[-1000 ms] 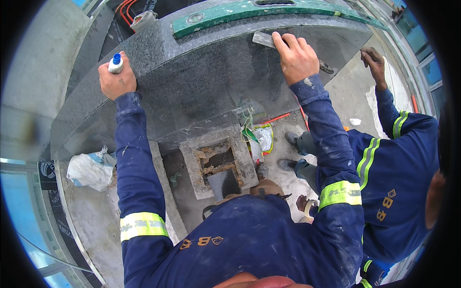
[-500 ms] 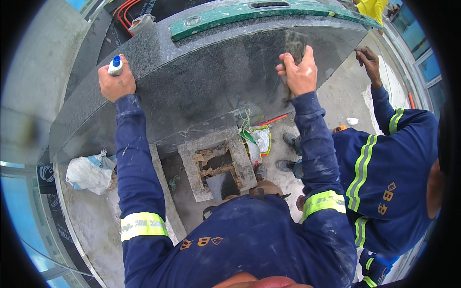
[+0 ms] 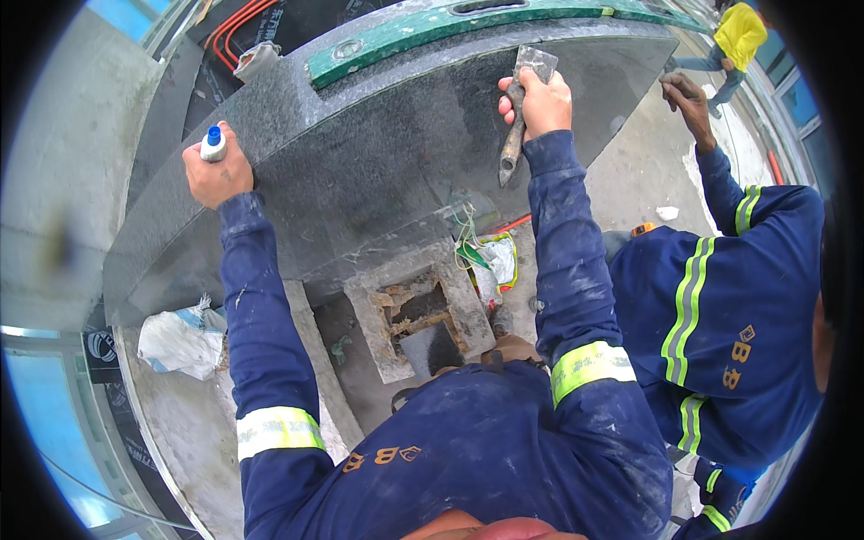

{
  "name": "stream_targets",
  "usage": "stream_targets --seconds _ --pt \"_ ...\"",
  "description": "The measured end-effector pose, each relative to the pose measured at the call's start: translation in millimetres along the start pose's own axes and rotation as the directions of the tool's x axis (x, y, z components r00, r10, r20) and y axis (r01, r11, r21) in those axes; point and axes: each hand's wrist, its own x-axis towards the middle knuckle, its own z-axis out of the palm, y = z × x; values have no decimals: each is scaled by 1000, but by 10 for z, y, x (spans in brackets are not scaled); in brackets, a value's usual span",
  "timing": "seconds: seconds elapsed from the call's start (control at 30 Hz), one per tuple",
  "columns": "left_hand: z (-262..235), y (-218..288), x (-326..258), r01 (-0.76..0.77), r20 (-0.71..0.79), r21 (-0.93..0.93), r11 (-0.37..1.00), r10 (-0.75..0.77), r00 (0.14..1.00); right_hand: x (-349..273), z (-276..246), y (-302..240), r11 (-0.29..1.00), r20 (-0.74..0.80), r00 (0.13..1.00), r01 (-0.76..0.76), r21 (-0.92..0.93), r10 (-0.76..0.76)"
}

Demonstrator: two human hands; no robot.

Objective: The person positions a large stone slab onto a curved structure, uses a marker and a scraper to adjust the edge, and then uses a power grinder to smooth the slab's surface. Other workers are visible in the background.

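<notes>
My left hand point(image 3: 221, 173) is closed around a white bottle with a blue cap point(image 3: 213, 146), resting at the upper edge of a dark grey stone slab point(image 3: 378, 144). In my right hand point(image 3: 545, 104) is a scraper point(image 3: 537, 61), its flat blade near the slab's top edge and its worn handle pointing down past my fingers. Whether the blade touches the stone I cannot tell. Along the slab's top lies a green spirit level point(image 3: 405, 43), just beyond my right hand.
At right a co-worker point(image 3: 720, 297) in navy reaches a hand point(image 3: 688, 103) toward the slab's end. A person in yellow point(image 3: 740, 40) stands farther off. Below are a concrete block with an opening point(image 3: 373, 337), a white sack point(image 3: 184, 340) and a bag with wires point(image 3: 495, 261).
My right hand has shifted left and upward and turned the scraper, so its handle now shows. The person in yellow has come more into view. My left hand keeps its hold on the bottle.
</notes>
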Motion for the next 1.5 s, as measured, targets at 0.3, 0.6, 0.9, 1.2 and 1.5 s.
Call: stream_targets --seconds 0.3,0.6,0.9,1.2,1.5 --pt "-8 40 -3 -6 -9 -32 999 6 1000 -122 254 120 1000 -48 999 -15 15 16" --pt "-14 50 6 10 -20 12 1000 -10 1000 -128 151 70 998 -13 999 -42 43 43" --pt "-33 85 10 -15 -10 28 1000 15 1000 -256 455 48 994 -37 997 -58 97 62" --pt "-12 71 10 -13 -13 31 999 14 1000 -191 327 21 991 -8 994 -109 82 110" --pt "-8 108 0 -17 9 29 999 17 1000 -561 664 101 982 75 982 -176 65 171"
